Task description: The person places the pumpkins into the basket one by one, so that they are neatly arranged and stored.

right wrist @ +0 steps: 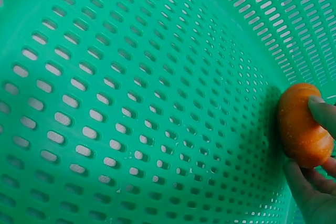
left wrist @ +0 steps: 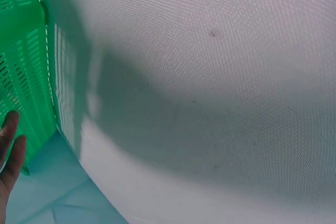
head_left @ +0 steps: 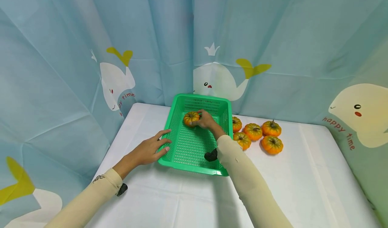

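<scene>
Inside the green plastic basket [head_left: 194, 169], near its far left corner, is a small orange pumpkin [head_left: 191, 119]. My right hand [head_left: 207, 121] reaches over the basket's right side and grips that pumpkin; in the right wrist view, thumb and fingers lie around the pumpkin [right wrist: 303, 124], close to the perforated basket wall. My left hand [head_left: 151, 148] rests its extended fingers against the basket's left rim. Only the fingertips of the left hand [left wrist: 10, 153] show in the left wrist view, beside the basket [left wrist: 31, 77].
Several more small pumpkins [head_left: 271, 144] lie on the white table [head_left: 303, 181] right of the basket, two partly hidden by its rim or my right arm. Light blue curtains [head_left: 169, 26] with whale prints stand behind and beside the table.
</scene>
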`<state>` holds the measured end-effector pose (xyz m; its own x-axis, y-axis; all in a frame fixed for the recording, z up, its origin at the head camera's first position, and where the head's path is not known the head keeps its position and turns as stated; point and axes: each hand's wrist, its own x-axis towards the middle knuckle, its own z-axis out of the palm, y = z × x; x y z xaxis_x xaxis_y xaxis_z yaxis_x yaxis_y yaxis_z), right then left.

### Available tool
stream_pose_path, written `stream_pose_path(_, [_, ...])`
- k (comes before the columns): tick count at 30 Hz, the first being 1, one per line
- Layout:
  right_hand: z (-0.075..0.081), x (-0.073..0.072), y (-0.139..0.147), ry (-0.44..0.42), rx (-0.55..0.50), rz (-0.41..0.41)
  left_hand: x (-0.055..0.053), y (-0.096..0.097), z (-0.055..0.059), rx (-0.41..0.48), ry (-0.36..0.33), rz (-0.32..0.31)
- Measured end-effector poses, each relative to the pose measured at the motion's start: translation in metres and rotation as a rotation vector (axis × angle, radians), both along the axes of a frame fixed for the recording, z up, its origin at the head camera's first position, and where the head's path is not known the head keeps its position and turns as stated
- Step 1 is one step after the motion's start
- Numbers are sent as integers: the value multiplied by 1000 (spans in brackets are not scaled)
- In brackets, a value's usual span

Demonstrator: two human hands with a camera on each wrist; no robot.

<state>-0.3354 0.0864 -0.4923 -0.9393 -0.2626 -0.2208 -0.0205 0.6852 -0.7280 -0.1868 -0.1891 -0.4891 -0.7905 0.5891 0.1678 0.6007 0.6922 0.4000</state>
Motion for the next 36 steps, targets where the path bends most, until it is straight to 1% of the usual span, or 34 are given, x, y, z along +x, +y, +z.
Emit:
stream_pose_path(4, [-1, 0, -1, -1, -29, -35, 0, 0, 0, -2, 1, 0])
stream_pose_path(13, [-2, -1, -3, -2, -76, -63, 0, 0, 1, 2, 3, -4])
stream_pose_path(21, [0, -2, -5, -11, -39, -83, 0, -1, -1, 12, 25, -8])
stream_pose_path(27, [2, -3, -6, 4, 4, -112, -1, -1, 0, 18, 20, -10])
stream_pose_path(33, [1, -5, -6, 5, 39, -112, -2, -1, -3, 17, 24, -9])
stream_pose_path(36, [0, -4, -5, 0, 39, -113, -1, -1, -4, 13, 13, -7])
